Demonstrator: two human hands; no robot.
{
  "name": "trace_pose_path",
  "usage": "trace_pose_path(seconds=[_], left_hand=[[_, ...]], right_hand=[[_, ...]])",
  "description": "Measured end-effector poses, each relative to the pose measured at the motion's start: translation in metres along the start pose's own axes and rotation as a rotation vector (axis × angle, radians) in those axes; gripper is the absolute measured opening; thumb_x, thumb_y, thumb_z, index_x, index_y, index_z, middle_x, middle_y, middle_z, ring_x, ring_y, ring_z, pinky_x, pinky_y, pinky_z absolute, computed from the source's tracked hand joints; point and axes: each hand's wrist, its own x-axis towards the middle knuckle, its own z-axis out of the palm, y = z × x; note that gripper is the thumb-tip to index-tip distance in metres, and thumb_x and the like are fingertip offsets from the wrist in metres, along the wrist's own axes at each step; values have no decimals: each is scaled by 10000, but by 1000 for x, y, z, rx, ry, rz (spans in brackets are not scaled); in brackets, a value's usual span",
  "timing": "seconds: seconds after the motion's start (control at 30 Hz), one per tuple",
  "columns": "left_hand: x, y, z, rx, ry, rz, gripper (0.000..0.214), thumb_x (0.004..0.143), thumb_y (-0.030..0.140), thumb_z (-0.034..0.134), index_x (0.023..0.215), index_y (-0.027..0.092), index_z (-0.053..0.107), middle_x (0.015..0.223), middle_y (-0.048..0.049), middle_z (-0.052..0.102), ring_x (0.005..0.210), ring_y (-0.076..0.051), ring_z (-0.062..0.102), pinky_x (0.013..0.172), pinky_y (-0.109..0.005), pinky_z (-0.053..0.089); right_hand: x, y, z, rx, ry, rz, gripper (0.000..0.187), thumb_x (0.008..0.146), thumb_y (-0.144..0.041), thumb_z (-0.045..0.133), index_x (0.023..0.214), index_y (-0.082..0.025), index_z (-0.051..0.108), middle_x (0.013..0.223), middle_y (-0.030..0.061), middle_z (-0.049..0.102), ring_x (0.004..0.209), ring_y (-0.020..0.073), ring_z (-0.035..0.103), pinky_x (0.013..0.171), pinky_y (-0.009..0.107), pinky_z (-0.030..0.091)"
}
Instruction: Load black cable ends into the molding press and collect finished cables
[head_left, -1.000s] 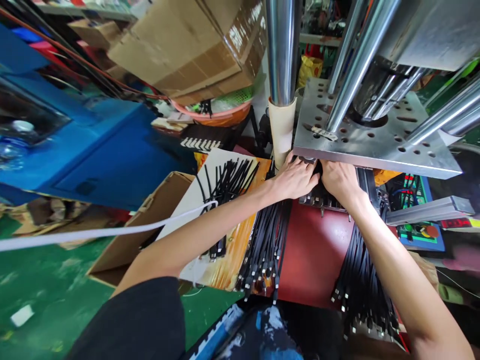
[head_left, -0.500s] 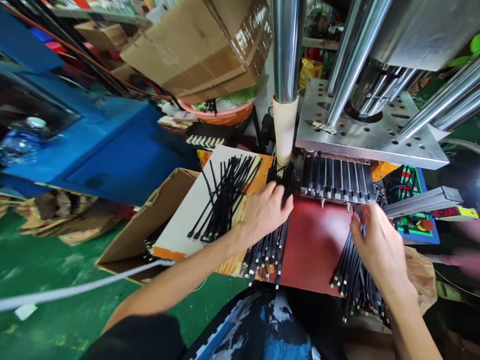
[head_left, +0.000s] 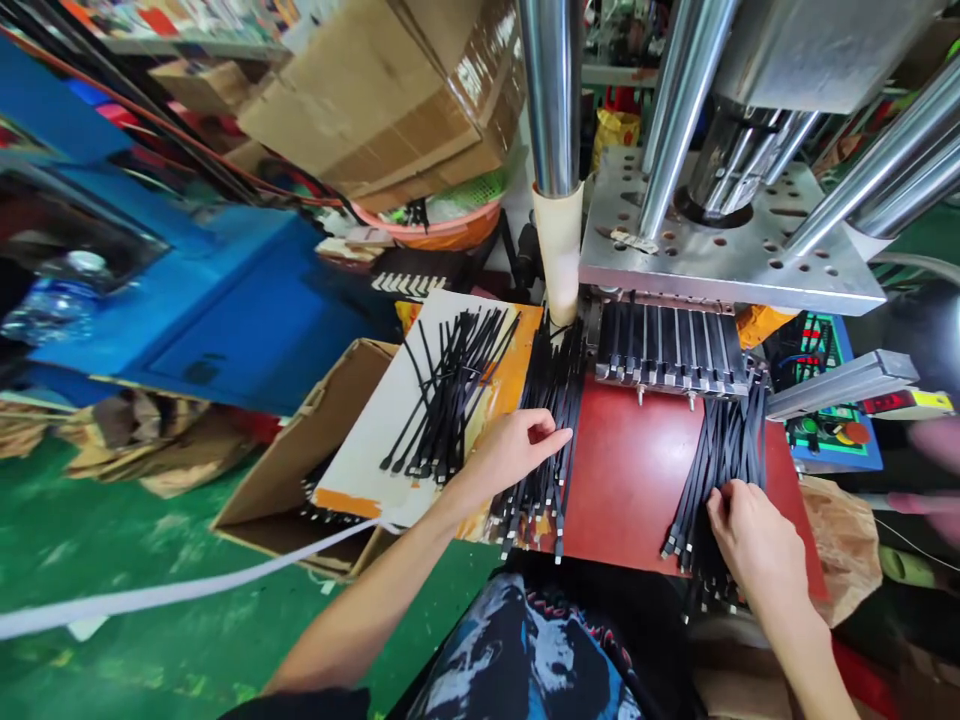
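My left hand (head_left: 521,445) is over the middle pile of flat black USB cables (head_left: 555,385), fingers curled and thumb stretched along them; whether a cable is pinched is hidden. On the right pile of black cables (head_left: 724,440) rests my right hand (head_left: 754,530), closed, its thumb and forefinger at the cables; what they grip cannot be made out. Between and behind the hands, a metal mould (head_left: 671,345) holds several black cables side by side in its slots. Another cable bundle (head_left: 450,390) lies on a white board (head_left: 379,420) at the left.
A steel press plate (head_left: 720,255) with thick columns stands above the mould. The red work surface (head_left: 630,470) lies between the piles. At left are an open carton (head_left: 300,440) and a blue machine (head_left: 225,310); at right, a button box (head_left: 832,435) and brown paper (head_left: 844,535).
Both hands have come back toward my body: the left from the upper part of the middle pile, the right from beside the mould down along the right pile. The view has shifted slightly.
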Motion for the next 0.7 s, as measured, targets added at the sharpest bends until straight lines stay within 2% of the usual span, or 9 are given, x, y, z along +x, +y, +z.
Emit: trace_pose_path(seconds=[0.07,0.17,0.23,0.3,0.4,0.5,0.57,0.63,0.7], left_hand=[[-8,6,6,-224,-89,-81,468,933,593,644,697,205,531,601,53,493,551,-104,467,513,-224,354],[-20,21,31,-583,-332,-228,533,875,707,677,797,180,655,611,42,544,450,-80,460,397,-198,335],[-28,32,54,-757,-435,-236,599,855,741,695,911,146,735,635,24,592,429,-78,498,380,-194,384],[-35,43,73,-839,-452,-192,649,853,758,698,953,120,758,595,20,596,414,-80,518,386,-188,415],[-45,54,84,-834,-405,-136,649,872,761,685,873,114,740,552,21,580,387,-75,502,379,-182,399],[-57,58,82,-741,-381,-60,560,917,669,697,775,127,707,628,14,586,424,-68,511,403,-189,381],[-65,57,79,-623,-381,31,511,954,551,704,661,137,640,637,18,557,477,-61,490,450,-196,354],[-69,54,75,-485,-403,115,500,975,439,696,593,144,570,620,25,522,530,-68,462,500,-212,334],[-67,53,68,-370,-442,142,380,942,407,747,688,144,645,671,25,555,593,-87,489,548,-220,365]], right_hand=[[-4,6,-4,228,49,-3,283,1064,-391,478,894,-212,617,893,65,699,704,231,673,599,325,427],[-22,-5,-19,752,121,-85,310,1042,-465,549,855,-226,612,728,4,615,628,182,581,595,296,432],[-39,-24,-30,1023,65,-213,325,1049,-453,556,818,-227,585,682,-20,553,593,152,521,564,271,413],[-53,-45,-38,1157,-38,-338,341,1064,-408,534,778,-222,547,678,-26,524,590,136,485,551,259,389],[-62,-60,-44,1214,-177,-433,354,1064,-387,542,759,-209,543,685,-27,522,612,127,471,578,260,376],[-55,-56,-46,1269,-289,-413,250,1034,-404,624,893,-200,659,786,-7,612,688,139,537,630,260,414],[-48,-57,-46,1363,-232,-354,243,1025,-414,646,908,-203,676,818,0,617,707,141,548,628,257,420],[-44,-63,-43,1445,-97,-293,306,1036,-404,633,806,-202,637,765,-13,563,672,130,516,599,251,398],[-42,-71,-39,1461,5,-264,351,1043,-372,627,737,-201,599,718,-28,515,638,118,480,580,246,374]])
